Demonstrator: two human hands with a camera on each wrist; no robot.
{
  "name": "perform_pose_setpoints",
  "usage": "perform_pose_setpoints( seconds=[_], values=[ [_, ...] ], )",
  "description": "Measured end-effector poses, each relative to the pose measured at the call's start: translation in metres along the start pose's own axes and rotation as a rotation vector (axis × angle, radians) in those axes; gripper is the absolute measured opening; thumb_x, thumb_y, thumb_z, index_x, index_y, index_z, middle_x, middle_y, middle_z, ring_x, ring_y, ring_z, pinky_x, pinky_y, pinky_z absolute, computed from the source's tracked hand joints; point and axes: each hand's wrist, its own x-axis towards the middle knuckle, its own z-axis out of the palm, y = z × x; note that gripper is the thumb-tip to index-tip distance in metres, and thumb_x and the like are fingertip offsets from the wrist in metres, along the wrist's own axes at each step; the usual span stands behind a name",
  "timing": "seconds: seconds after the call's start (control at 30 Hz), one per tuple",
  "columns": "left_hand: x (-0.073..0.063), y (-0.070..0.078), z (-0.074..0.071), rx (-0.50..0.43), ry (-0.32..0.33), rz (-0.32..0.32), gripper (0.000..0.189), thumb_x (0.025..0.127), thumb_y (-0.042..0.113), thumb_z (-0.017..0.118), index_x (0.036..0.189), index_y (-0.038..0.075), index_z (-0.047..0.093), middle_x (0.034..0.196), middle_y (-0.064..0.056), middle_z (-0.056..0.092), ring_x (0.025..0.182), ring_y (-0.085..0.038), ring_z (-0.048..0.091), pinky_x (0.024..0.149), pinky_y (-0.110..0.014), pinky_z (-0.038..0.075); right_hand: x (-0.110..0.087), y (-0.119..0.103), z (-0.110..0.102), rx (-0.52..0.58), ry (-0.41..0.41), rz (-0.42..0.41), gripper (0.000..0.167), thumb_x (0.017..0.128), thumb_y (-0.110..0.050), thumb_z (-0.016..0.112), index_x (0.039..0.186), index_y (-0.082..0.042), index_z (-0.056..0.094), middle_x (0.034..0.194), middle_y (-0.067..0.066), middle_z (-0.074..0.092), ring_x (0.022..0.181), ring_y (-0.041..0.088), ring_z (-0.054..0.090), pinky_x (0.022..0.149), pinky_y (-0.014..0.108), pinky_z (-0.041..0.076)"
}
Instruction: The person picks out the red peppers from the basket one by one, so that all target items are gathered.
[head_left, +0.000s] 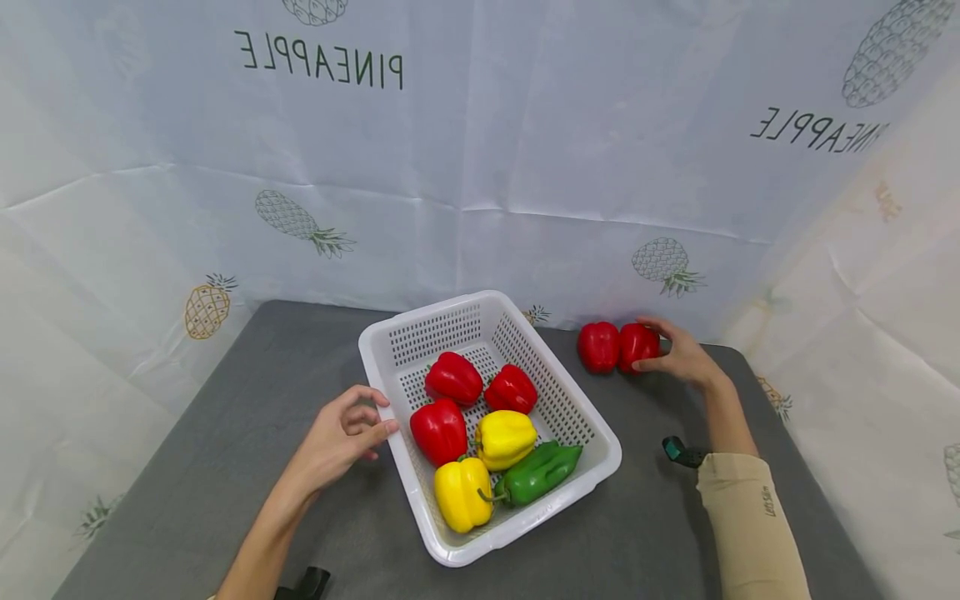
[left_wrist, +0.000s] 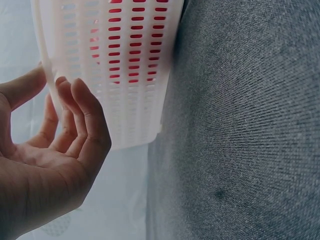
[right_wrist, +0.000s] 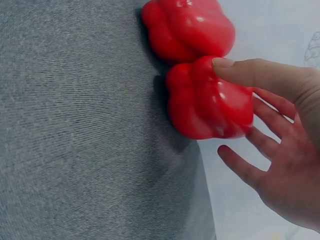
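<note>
My left hand (head_left: pixel 341 435) pinches the left rim of a white plastic basket (head_left: pixel 405 483), thumb above and curled fingers below the edge in the left wrist view. Inside the basket lie red bell peppers (head_left: pixel 438 431), yellow bell peppers (head_left: pixel 462 495) and a long green pepper (head_left: pixel 542 473). At the back right, my right hand (head_left: pixel 684 354) holds a red bell pepper (right_wrist: pixel 207 102), thumb on its near side and fingers reaching round behind. Another red bell pepper (head_left: pixel 598 347) sits against it on the left.
A dark grey tabletop (head_left: pixel 300 358) carries everything. White cloth with pineapple prints (head_left: pixel 465 167) hangs right behind the table's back edge and along both sides. The basket stands at a slant near the middle, between my two arms.
</note>
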Motion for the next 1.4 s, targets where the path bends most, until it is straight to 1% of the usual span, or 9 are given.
perform_pose_setpoints(
  seconds=[0.2,0.33,0.47,0.63,0.9,1.0,1.13,1.23,1.4],
  values=[
    [0.000,-0.001,0.001,-0.004,0.001,-0.005,0.045,0.097,0.017,0.081,0.131,0.002,0.056,0.097,-0.017,0.075,0.080,-0.030,0.074,0.071,-0.030,0.065,-0.002,-0.005,-0.005,0.024,-0.004,-0.010,0.093,0.092,-0.011,0.083,0.168,-0.002,0.031,0.170,0.033,0.034,0.152,0.062,0.037,0.119,0.076,0.039],
    [0.000,-0.001,0.000,-0.009,0.000,-0.010,0.045,0.097,0.018,0.081,0.131,0.002,0.056,0.097,-0.017,0.075,0.080,-0.031,0.074,0.071,-0.030,0.065,-0.002,-0.010,-0.009,0.027,0.012,-0.031,0.089,0.092,-0.009,0.082,0.166,-0.002,0.033,0.171,0.032,0.034,0.154,0.060,0.035,0.121,0.077,0.036],
    [0.001,-0.001,0.000,-0.006,0.000,-0.011,0.045,0.097,0.018,0.081,0.131,0.002,0.056,0.097,-0.017,0.075,0.080,-0.030,0.074,0.071,-0.030,0.065,-0.001,-0.019,-0.012,0.008,0.036,-0.072,0.088,0.091,-0.009,0.083,0.164,-0.002,0.036,0.171,0.031,0.035,0.156,0.055,0.032,0.122,0.078,0.034],
    [0.000,-0.001,0.001,0.000,0.003,-0.016,0.045,0.097,0.018,0.081,0.132,0.002,0.056,0.097,-0.016,0.075,0.080,-0.030,0.073,0.071,-0.030,0.065,-0.002,-0.032,-0.013,-0.020,0.049,-0.129,0.087,0.090,-0.008,0.083,0.164,0.000,0.038,0.170,0.031,0.036,0.155,0.055,0.034,0.120,0.080,0.035],
    [0.001,-0.001,0.000,0.003,0.004,-0.016,0.045,0.097,0.018,0.081,0.132,0.003,0.056,0.096,-0.016,0.075,0.079,-0.029,0.073,0.071,-0.030,0.065,0.000,-0.056,-0.012,-0.030,0.062,-0.197,0.081,0.091,-0.008,0.082,0.161,0.000,0.042,0.168,0.030,0.040,0.154,0.053,0.037,0.120,0.080,0.036],
    [0.001,-0.002,0.000,-0.002,0.000,-0.012,0.045,0.097,0.018,0.081,0.132,0.002,0.056,0.096,-0.016,0.075,0.079,-0.029,0.073,0.071,-0.030,0.065,0.003,-0.067,-0.011,-0.029,0.057,-0.227,0.083,0.089,-0.008,0.083,0.161,0.000,0.043,0.167,0.029,0.043,0.153,0.052,0.039,0.119,0.079,0.037],
    [0.000,-0.002,0.000,-0.006,-0.002,-0.014,0.045,0.097,0.018,0.081,0.132,0.002,0.056,0.096,-0.016,0.075,0.079,-0.028,0.073,0.071,-0.030,0.065,0.004,-0.084,-0.010,-0.021,0.050,-0.253,0.082,0.088,-0.009,0.085,0.160,-0.003,0.046,0.166,0.023,0.046,0.152,0.049,0.042,0.120,0.075,0.040],
    [0.000,-0.002,0.000,-0.013,-0.005,-0.011,0.045,0.097,0.017,0.081,0.132,0.002,0.055,0.096,-0.016,0.075,0.078,-0.028,0.073,0.071,-0.030,0.065,0.004,-0.099,-0.009,-0.006,0.032,-0.275,0.078,0.090,-0.009,0.084,0.159,-0.005,0.047,0.167,0.020,0.047,0.153,0.047,0.043,0.123,0.073,0.039],
    [0.001,-0.002,-0.001,-0.034,-0.014,0.005,0.045,0.098,0.017,0.080,0.132,0.001,0.055,0.096,-0.018,0.074,0.078,-0.029,0.073,0.071,-0.031,0.065,0.009,-0.122,-0.007,-0.012,-0.002,-0.343,0.075,0.094,-0.007,0.081,0.160,-0.002,0.046,0.167,0.022,0.046,0.155,0.048,0.042,0.123,0.073,0.039]
  ],
)
